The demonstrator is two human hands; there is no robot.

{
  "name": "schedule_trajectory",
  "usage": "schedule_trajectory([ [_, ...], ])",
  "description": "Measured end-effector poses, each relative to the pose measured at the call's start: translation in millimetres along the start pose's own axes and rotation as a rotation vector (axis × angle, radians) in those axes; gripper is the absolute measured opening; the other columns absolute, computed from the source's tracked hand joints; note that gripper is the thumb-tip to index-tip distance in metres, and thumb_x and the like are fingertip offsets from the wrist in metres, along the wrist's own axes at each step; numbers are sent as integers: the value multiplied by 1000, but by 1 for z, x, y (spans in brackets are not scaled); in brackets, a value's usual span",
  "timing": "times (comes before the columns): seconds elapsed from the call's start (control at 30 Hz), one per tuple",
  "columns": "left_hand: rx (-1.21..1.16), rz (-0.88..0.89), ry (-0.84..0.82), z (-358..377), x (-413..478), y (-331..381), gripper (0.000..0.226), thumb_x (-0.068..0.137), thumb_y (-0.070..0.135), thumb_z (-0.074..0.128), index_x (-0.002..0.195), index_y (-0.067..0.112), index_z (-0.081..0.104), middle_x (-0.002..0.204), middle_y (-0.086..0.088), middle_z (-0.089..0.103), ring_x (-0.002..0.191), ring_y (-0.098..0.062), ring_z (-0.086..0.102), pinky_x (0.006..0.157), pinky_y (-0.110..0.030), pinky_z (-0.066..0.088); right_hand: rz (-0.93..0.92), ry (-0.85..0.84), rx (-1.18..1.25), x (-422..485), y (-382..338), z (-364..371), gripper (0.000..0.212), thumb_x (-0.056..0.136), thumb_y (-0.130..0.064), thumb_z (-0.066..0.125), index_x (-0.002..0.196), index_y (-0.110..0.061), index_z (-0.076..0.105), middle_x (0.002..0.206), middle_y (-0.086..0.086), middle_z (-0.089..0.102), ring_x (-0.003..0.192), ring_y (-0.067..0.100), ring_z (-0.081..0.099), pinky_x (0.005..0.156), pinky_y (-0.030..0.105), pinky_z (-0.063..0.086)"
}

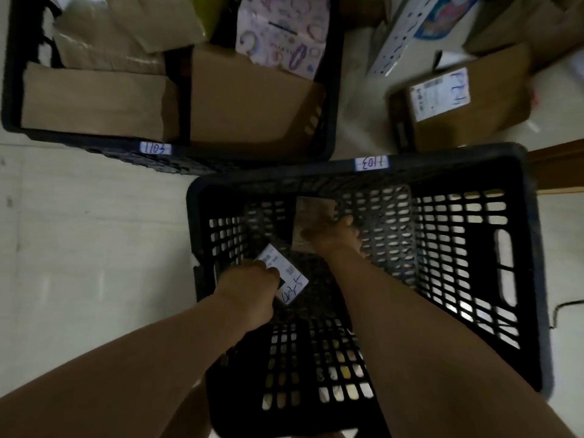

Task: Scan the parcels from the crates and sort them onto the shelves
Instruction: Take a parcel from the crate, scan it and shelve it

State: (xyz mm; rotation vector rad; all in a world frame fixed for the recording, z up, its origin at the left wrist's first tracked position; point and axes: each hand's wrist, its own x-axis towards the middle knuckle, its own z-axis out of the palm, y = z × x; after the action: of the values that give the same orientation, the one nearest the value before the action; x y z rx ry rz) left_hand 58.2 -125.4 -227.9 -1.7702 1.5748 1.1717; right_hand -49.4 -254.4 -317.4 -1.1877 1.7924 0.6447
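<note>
Both my arms reach down into a black slatted crate (pixel 518 248) marked with a white tag. My left hand (pixel 252 292) grips a small parcel with a white label (pixel 289 279) bearing handwritten numbers, near the crate's left wall. My right hand (pixel 335 235) holds a small brown parcel (pixel 311 210) lying at the crate's far bottom; its fingers curl over the parcel's near edge. The rest of the crate's floor shows only bare slats.
A second black crate (pixel 331 90) at the upper left is packed with brown cardboard boxes (pixel 94 99) and a patterned pink bag (pixel 284 33). A labelled cardboard box (pixel 458 99) and more packages lie on the pale floor at the upper right.
</note>
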Motion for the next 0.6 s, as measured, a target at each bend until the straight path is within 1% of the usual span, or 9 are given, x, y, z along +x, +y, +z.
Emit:
schedule_trajectory([
  [0.1, 41, -8, -1, 12, 26, -6, 29, 96, 18, 53, 125, 14, 53, 123, -6, 56, 112, -23, 54, 86, -32, 46, -13, 0, 15, 30, -15, 21, 124, 75, -62, 76, 158, -15, -2, 161, 14, 19, 146, 36, 25, 115, 56, 24],
  [0.17, 61, -14, 1, 16, 39, -10, 30, 96, 18, 53, 126, 13, 52, 124, -6, 55, 113, -23, 54, 81, -31, 41, -24, -1, 35, 44, -22, 35, 131, 74, -60, 79, 158, -15, -11, 164, 14, 15, 148, 36, 23, 116, 57, 25],
  [0.23, 54, -30, -2, 19, 49, -12, 30, 97, 20, 54, 125, 14, 51, 124, -6, 55, 114, -23, 54, 80, -31, 40, -36, 8, 60, 53, -26, 46, 135, 74, -56, 81, 158, -16, -18, 165, 15, 11, 149, 36, 22, 117, 57, 26],
  [0.33, 9, -43, -9, 19, 51, -14, 27, 98, 20, 52, 124, 14, 52, 122, -5, 57, 112, -22, 54, 81, -30, 42, -38, 3, 69, 56, -23, 47, 137, 72, -54, 82, 157, -17, -18, 164, 16, 12, 147, 37, 24, 116, 56, 29],
  [0.4, -49, -49, -17, 14, 42, -15, 23, 100, 21, 50, 121, 13, 53, 117, -4, 58, 105, -19, 55, 80, -28, 44, -13, -30, 117, 44, -13, 33, 137, 70, -55, 83, 157, -16, -16, 162, 16, 15, 146, 38, 26, 114, 54, 31],
  [0.47, -119, -53, -39, 6, 27, -14, 19, 100, 22, 48, 117, 13, 54, 112, -3, 58, 96, -16, 54, 80, -27, 47, 25, -63, 246, 24, 3, 13, 139, 63, -53, 86, 157, -16, -9, 159, 16, 22, 143, 37, 31, 113, 51, 35],
  [0.5, -152, -57, -49, 1, 17, -13, 19, 100, 23, 48, 116, 14, 53, 111, -2, 58, 95, -15, 53, 80, -26, 47, 23, -85, 331, 8, 10, 0, 142, 53, -54, 88, 157, -17, -1, 156, 15, 30, 140, 36, 38, 113, 49, 39],
  [0.57, -230, -82, -80, -11, -5, -9, 20, 99, 27, 49, 116, 16, 55, 113, -1, 59, 101, -16, 56, 85, -27, 48, 12, -107, 488, -18, 33, -21, 140, 34, -54, 88, 152, -19, 20, 143, 10, 50, 124, 30, 56, 104, 49, 50],
  [0.6, -279, -94, -86, -21, -18, -5, 23, 99, 30, 51, 117, 17, 56, 115, -2, 60, 104, -18, 57, 89, -28, 48, 21, -130, 566, -37, 42, -35, 133, 33, -51, 88, 149, -20, 31, 135, 8, 58, 115, 27, 62, 97, 48, 55],
])
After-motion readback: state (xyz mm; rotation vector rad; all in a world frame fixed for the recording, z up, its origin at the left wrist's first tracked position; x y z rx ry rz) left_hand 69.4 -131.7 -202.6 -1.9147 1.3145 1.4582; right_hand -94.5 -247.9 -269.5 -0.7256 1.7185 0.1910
